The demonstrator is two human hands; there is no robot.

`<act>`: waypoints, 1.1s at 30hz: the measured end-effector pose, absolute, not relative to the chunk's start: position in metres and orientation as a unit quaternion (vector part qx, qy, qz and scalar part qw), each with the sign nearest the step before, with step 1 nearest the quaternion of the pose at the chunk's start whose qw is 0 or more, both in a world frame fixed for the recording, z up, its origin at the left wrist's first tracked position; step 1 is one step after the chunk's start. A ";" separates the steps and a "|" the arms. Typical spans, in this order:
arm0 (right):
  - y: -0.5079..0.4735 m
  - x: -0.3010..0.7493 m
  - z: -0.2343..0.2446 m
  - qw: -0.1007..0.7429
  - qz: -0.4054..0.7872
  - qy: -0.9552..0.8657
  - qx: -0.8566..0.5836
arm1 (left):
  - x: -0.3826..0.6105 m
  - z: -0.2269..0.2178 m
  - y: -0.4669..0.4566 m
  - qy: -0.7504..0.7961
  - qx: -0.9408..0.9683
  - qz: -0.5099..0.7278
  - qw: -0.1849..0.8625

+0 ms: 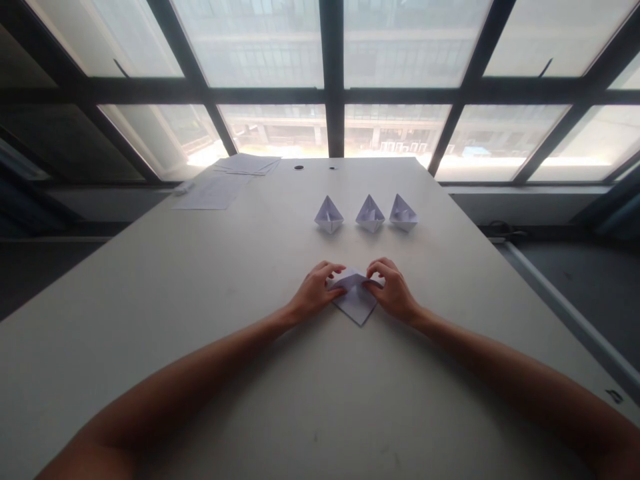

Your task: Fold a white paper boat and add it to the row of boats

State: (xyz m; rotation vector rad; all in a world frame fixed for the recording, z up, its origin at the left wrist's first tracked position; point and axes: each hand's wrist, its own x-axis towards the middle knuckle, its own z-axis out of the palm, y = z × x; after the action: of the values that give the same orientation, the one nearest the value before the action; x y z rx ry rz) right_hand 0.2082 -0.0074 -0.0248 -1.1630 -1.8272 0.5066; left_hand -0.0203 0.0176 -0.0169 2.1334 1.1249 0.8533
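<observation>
A folded white sheet of paper (358,305) rests on the table in front of me, one corner pointing toward me and its upper layer lifted along a fold. My left hand (320,283) pinches its left edge between thumb and fingers. On the opposite side, my right hand (389,285) grips the right edge, the thumb under the raised layer and the fingers curled above. Just beyond my hands stand three folded paper boats: a left boat (329,217), a middle boat (370,217) and a right boat (403,216), each with a pointed peak.
Loose white sheets (215,192) lie overlapped at the table's far left, a small clear item (184,189) beside them. The white table (225,267) reaches a framed window (334,80). Two small dark spots (299,167) mark its far edge.
</observation>
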 end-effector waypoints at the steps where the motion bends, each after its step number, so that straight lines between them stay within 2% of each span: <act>1: -0.009 0.209 -0.022 0.444 0.200 -0.746 -0.455 | -0.021 -0.016 0.016 0.414 0.806 0.318 0.280; 3: -0.015 0.212 -0.016 0.420 0.196 -0.784 -0.413 | -0.024 -0.014 0.013 0.390 0.830 0.302 0.262; 8: -0.029 0.225 -0.005 0.248 0.138 -0.906 -0.314 | -0.034 -0.002 -0.004 0.313 0.907 0.200 0.198; 15: -0.041 0.229 -0.004 0.165 0.039 -0.941 -0.294 | -0.042 0.003 -0.013 0.362 0.871 0.171 0.286; 17: -0.047 0.226 -0.003 0.156 0.056 -0.933 -0.319 | -0.041 0.000 -0.013 0.377 0.869 0.175 0.268; 21: -0.056 0.219 -0.008 0.196 0.091 -0.842 -0.494 | -0.039 -0.006 -0.015 0.371 0.886 0.171 0.218; 24: -0.056 0.214 -0.010 0.192 0.124 -0.783 -0.578 | -0.038 -0.008 -0.013 0.390 0.882 0.158 0.212; 29: -0.053 0.207 -0.002 0.154 0.213 -0.765 -0.588 | -0.038 -0.004 -0.005 0.451 0.842 0.152 0.254; 33: -0.057 0.205 -0.001 0.171 0.159 -0.774 -0.589 | -0.035 0.005 -0.005 0.466 0.827 0.127 0.287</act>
State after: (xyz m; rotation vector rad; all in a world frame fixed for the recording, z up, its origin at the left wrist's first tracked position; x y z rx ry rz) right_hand 0.2046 -0.0569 -0.0009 -1.6719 -2.1965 0.4523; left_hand -0.0347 -0.0048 0.0046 2.2089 1.2456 0.3398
